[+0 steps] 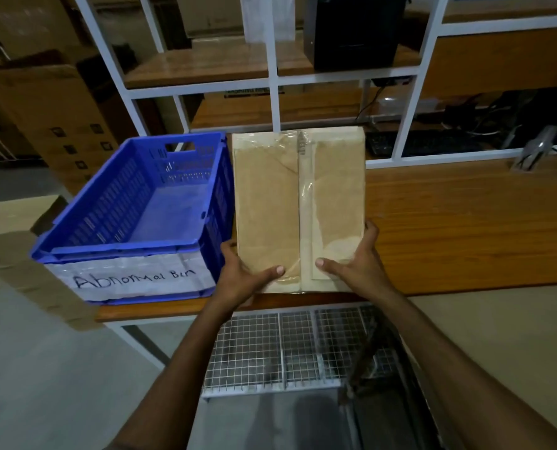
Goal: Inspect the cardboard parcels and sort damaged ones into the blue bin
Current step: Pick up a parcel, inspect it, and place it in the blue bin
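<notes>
A flat brown cardboard parcel (pixel 270 203), taped down its middle with clear tape, lies on the wooden table (pixel 465 228) just right of the blue bin (pixel 134 222). My left hand (pixel 244 274) grips the parcel's near left corner, thumb on top. At the near right corner my right hand (pixel 358 264) holds it the same way, fingers up its right edge. The bin is a slotted blue crate with a white label reading "Abnormal Bin", and nothing lies inside it.
A white metal shelf frame (pixel 274 102) rises behind the table, with a black box (pixel 355 30) on a shelf, a keyboard (pixel 423 144) and cables. Large cardboard boxes (pixel 50 108) stand at left. A wire-mesh rack (pixel 280 349) sits below the table edge.
</notes>
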